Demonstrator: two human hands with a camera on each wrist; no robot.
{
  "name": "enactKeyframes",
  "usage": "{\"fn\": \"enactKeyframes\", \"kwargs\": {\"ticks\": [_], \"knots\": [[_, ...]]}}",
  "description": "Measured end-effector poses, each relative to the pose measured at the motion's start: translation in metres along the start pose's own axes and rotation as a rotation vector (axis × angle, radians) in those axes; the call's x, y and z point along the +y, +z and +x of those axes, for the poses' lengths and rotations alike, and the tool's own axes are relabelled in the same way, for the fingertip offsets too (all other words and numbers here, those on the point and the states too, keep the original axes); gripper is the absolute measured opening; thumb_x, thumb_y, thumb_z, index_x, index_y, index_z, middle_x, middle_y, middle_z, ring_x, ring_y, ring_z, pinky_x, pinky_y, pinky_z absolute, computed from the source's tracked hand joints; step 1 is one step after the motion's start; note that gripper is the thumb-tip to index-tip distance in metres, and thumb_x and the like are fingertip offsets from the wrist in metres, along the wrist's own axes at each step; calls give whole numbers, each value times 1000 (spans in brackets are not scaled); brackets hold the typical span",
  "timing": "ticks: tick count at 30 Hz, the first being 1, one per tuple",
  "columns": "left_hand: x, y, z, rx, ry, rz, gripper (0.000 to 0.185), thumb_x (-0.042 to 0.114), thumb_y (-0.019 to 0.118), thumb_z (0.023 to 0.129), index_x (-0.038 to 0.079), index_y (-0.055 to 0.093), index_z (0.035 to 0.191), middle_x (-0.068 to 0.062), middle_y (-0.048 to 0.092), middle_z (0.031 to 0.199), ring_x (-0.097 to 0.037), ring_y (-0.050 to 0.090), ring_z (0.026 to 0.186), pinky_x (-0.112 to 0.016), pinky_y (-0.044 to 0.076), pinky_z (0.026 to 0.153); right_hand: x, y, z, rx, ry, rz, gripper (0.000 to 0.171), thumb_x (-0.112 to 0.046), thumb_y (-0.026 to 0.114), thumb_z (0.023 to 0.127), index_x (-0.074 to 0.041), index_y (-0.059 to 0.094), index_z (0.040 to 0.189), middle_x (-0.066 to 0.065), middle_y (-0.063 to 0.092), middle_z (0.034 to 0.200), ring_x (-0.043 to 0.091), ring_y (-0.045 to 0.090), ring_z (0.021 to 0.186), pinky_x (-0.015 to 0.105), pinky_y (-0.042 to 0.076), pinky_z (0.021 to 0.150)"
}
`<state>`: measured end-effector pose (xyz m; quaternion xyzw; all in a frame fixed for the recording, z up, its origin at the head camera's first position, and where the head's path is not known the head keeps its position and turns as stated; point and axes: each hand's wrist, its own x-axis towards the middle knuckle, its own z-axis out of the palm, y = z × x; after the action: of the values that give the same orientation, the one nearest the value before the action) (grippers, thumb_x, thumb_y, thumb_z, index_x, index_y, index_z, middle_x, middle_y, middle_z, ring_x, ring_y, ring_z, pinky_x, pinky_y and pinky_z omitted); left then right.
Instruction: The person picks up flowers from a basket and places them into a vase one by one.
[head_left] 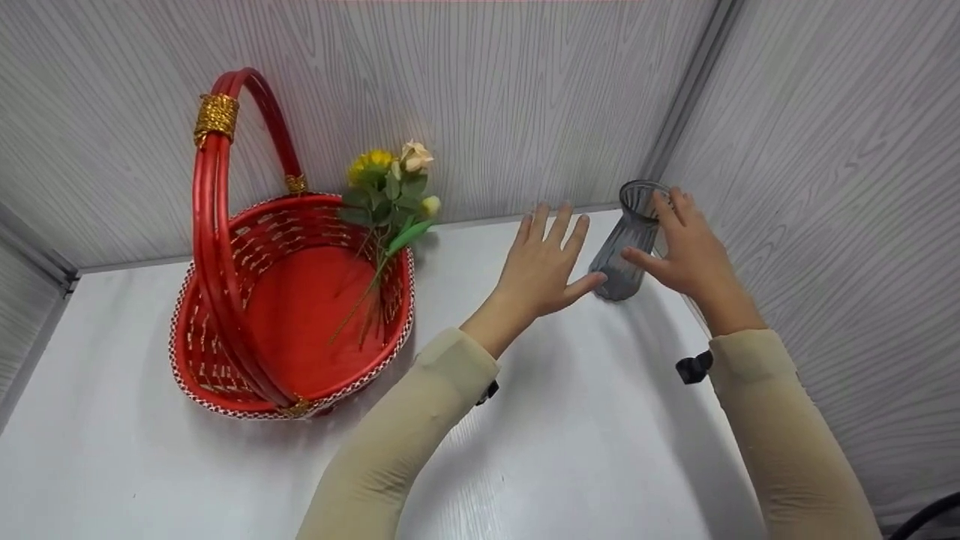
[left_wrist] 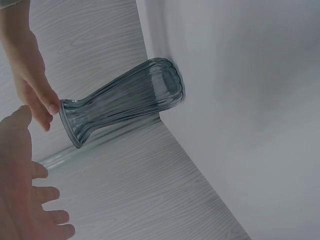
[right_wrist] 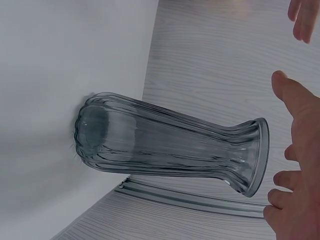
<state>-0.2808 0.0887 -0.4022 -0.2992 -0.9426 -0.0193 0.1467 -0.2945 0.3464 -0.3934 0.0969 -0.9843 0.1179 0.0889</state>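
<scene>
A ribbed grey glass vase (head_left: 626, 247) (left_wrist: 125, 102) (right_wrist: 165, 145) stands on the white table (head_left: 585, 435) in the back right corner. My left hand (head_left: 544, 262) (left_wrist: 20, 185) hovers just left of it with fingers spread and straight, its thumb close to the vase's lower body without clearly touching. My right hand (head_left: 679, 247) (right_wrist: 300, 165) is at the vase's right side, fingers relaxed; in the left wrist view a fingertip (left_wrist: 52, 107) meets the vase's rim. Neither hand is wrapped around the vase.
A red woven basket (head_left: 397, 315) with a tall red handle (head_left: 217, 187) sits at the left of the table and holds a bunch of artificial flowers (head_left: 390, 187) leaning on its rim. Grey wood-grain walls close in behind and to the right.
</scene>
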Motion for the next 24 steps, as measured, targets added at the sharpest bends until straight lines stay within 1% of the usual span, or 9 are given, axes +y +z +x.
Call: {"fn": "enactKeyframes", "kwargs": {"ticks": [5, 9, 15, 19, 24], "knots": [[1, -1, 6, -14, 3, 17, 89, 75, 22, 96, 15, 18, 161, -12, 19, 166, -39, 16, 152, -52, 20, 122, 4, 0, 4, -7, -11, -2, 105, -68, 59, 88, -10, 10, 161, 20, 7, 167, 43, 7, 152, 66, 19, 116], [2, 0, 12, -24, 5, 21, 89, 75, 22, 96, 14, 18, 161, -13, 20, 165, -40, 16, 152, -53, 20, 122, 6, -1, 8, -25, 3, 8, 106, -68, 59, 88, -10, 9, 161, 21, 5, 166, 43, 5, 152, 66, 17, 117], [11, 5, 23, -48, 11, 42, 89, 75, 23, 96, 14, 18, 161, -13, 20, 165, -40, 16, 152, -53, 18, 123, 11, -1, 13, -52, 27, 33, 106, -67, 59, 89, -10, 6, 161, 21, 3, 166, 43, 3, 152, 66, 16, 117], [18, 10, 31, -81, 16, 56, 88, 74, 22, 96, 15, 16, 161, -13, 19, 166, -39, 16, 152, -52, 17, 123, 18, 1, 15, -71, 48, 38, 108, -68, 59, 88, -11, 4, 162, 22, 1, 166, 43, 2, 153, 66, 15, 117], [25, 15, 41, -131, 11, 61, 90, 75, 20, 96, 16, 12, 162, -11, 15, 167, -37, 12, 153, -51, 15, 124, 26, 2, 17, -102, 68, 45, 110, -70, 57, 88, -11, 0, 161, 22, -2, 166, 42, 0, 153, 66, 15, 117]]}}
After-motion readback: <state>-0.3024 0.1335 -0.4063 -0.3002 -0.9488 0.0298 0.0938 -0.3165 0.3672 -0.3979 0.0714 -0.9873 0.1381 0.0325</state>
